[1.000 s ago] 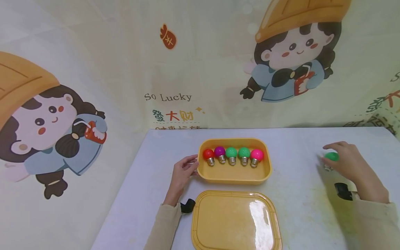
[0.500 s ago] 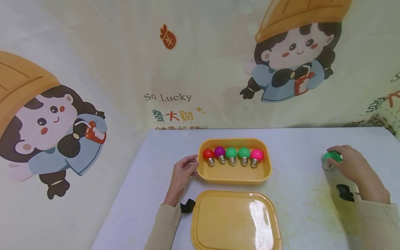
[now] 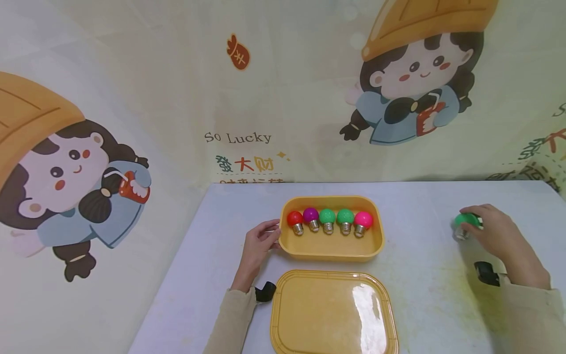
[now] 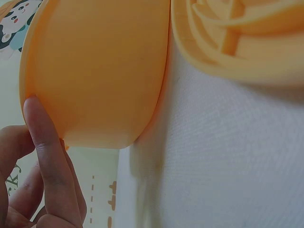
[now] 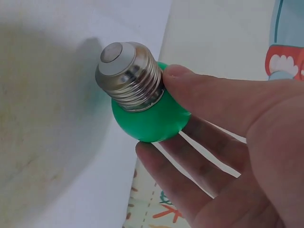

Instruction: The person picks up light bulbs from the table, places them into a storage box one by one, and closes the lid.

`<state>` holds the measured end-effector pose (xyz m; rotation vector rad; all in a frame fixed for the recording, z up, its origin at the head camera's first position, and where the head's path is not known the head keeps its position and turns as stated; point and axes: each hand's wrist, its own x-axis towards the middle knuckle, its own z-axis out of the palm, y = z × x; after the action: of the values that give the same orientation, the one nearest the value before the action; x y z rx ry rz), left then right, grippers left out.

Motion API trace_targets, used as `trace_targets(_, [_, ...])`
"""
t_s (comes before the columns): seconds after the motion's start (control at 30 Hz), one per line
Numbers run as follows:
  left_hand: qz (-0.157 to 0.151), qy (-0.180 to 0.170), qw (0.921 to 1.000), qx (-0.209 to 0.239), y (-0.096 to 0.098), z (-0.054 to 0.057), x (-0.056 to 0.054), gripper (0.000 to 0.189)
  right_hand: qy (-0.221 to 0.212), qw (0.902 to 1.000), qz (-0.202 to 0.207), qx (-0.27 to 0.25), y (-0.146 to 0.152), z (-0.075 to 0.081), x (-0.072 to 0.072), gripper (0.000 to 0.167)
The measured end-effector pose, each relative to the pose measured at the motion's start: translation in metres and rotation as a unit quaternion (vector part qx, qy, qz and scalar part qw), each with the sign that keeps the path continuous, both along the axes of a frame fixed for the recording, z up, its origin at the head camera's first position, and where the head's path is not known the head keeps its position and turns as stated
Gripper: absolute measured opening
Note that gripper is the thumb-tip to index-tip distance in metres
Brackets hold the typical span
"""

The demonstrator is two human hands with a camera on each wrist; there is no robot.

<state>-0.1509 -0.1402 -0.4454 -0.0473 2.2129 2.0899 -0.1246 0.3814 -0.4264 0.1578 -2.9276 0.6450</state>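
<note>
A yellow plastic box (image 3: 331,251) stands on the table, holding a row of several light bulbs: a red bulb (image 3: 295,218) at the left, then a purple bulb (image 3: 311,215), green ones, and a pink bulb (image 3: 364,219) at the right. My left hand (image 3: 258,246) touches the box's left end, its fairly straight fingers (image 4: 45,137) against the outer wall in the left wrist view. Far to the right, my right hand (image 3: 495,231) pinches a green light bulb (image 5: 152,121) by its globe, thumb near the threads. In the right wrist view its silver screw base points away from the palm.
A yellow lid (image 3: 327,314) lies flat in front of the box, near the table's front. The white table (image 3: 424,295) ends at the back against a printed cloth (image 3: 305,98) with cartoon figures. Black wrist straps (image 3: 486,273) show at both cuffs.
The right hand and green bulb first shifted slightly towards me, then slightly left; more of the bulb shows now than a second ago. The left hand and box have stayed put.
</note>
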Motion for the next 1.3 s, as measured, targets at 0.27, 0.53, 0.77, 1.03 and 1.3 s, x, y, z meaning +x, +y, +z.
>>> trace_targets(0.27, [0.001,-0.002,1.0,-0.002,-0.001,0.0,-0.001,0.036,0.042,0.999,0.016,-0.009,-0.015,0.005,-0.001,0.033])
trace_targets(0.53, [0.002,-0.004,1.0,-0.004,-0.001,-0.001,-0.002,0.033,0.068,0.9971,0.034,-0.008,-0.033,0.014,-0.002,0.034])
trace_targets(0.77, [-0.001,-0.001,1.0,0.0,-0.002,-0.003,-0.002,0.032,0.057,0.9974,0.043,-0.014,-0.048,0.023,-0.001,0.035])
trace_targets(1.03, [0.0,-0.003,1.0,0.001,-0.002,-0.003,-0.001,0.034,0.089,0.9939,0.062,-0.016,-0.063,0.03,0.001,0.037])
trace_targets(1.3, [-0.008,-0.013,0.9999,-0.003,-0.001,0.001,-0.002,0.037,0.127,0.9885,0.079,-0.021,-0.077,0.039,0.003,0.039])
